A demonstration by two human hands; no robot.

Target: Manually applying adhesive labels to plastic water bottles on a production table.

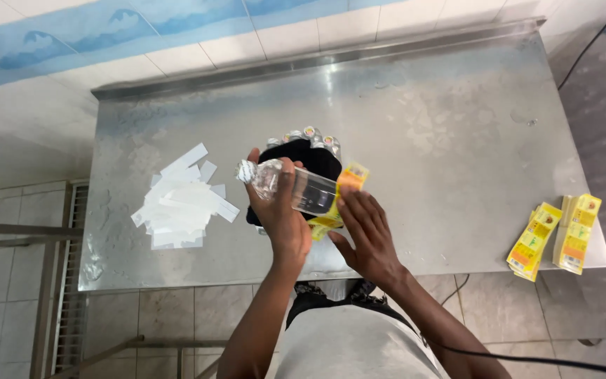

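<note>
Right hand (365, 235) flat on yellow label (348, 184), left hand (280, 210) gripping clear bottle (290, 186)

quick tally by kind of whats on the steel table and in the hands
clear bottle in left hand: 1
yellow label under right hand: 1
yellow label stacks: 2
white strip pile: 1
dark pack of bottles: 1
total: 6

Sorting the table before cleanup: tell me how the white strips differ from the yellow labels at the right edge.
The white strips lie flat in a loose, scattered heap; the yellow labels sit in tidy stacks. The strips look plain white, the labels printed yellow with red. The strips lie left of the hands, the labels far right. Both rest on the steel table.
</note>
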